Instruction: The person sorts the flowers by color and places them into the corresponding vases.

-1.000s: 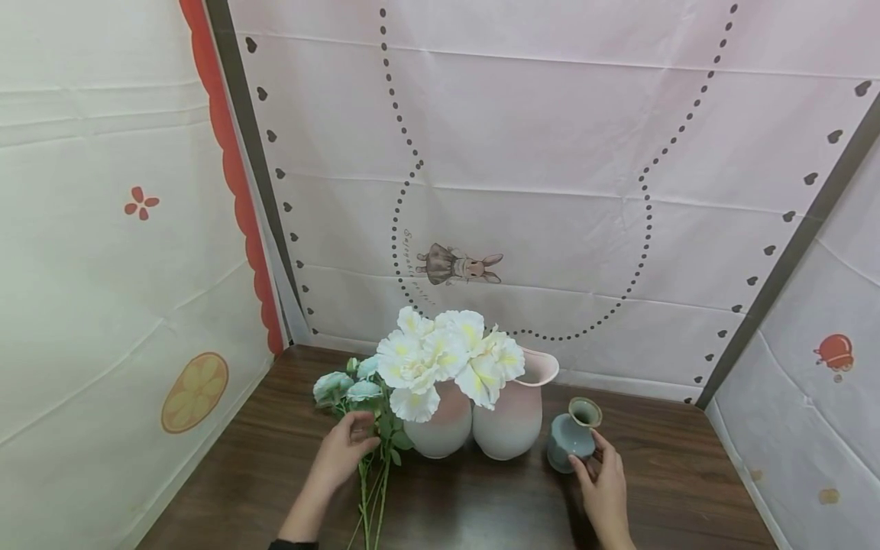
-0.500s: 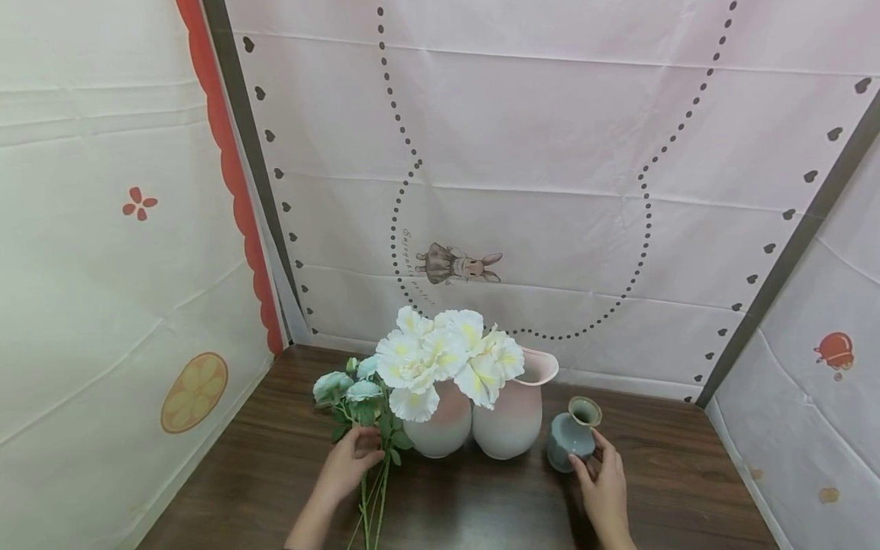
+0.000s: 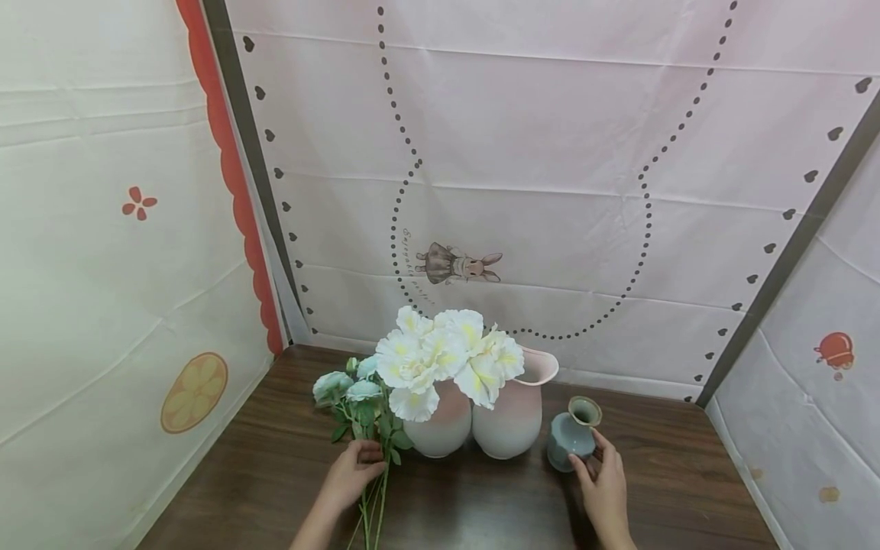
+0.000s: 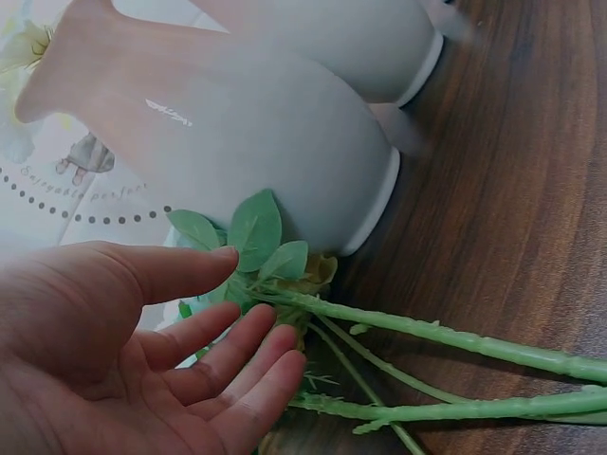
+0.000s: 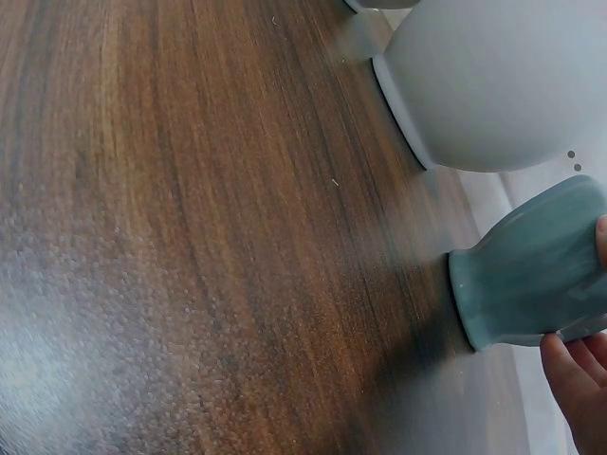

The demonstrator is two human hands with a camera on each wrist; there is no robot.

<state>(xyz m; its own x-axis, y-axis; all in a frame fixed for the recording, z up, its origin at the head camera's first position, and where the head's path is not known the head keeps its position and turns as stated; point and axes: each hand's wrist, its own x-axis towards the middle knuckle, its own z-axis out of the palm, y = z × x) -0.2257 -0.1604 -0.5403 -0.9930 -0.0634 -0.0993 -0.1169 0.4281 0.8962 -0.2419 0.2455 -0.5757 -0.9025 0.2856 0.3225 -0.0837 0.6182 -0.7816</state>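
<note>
My left hand [image 3: 349, 475] is at the stems [image 3: 366, 508] of pale blue artificial flowers [image 3: 363, 391] lying on the table. In the left wrist view its thumb and loosely bent fingers stand apart, fingertips right by the leaves [image 4: 256, 232] and green stems [image 4: 446, 336]. On the right, my right hand [image 3: 606, 489] holds a small blue-grey vase [image 3: 571, 441] between thumb and fingers, low on its body. The right wrist view shows the vase [image 5: 536, 270] with its base at the tabletop; most of that hand is out of frame there.
Two pink-and-white vases [image 3: 440, 431] stand side by side between the hands, the right one with a spouted rim [image 3: 543, 368]. Large white-yellow flowers [image 3: 419, 359] rise over them. Printed cloth walls [image 3: 536, 153] enclose the dark wooden table [image 3: 474, 512] at the back and sides.
My left hand has moved down along the flower stems, slightly toward me and to the right. The right hand and small vase have stayed in place.
</note>
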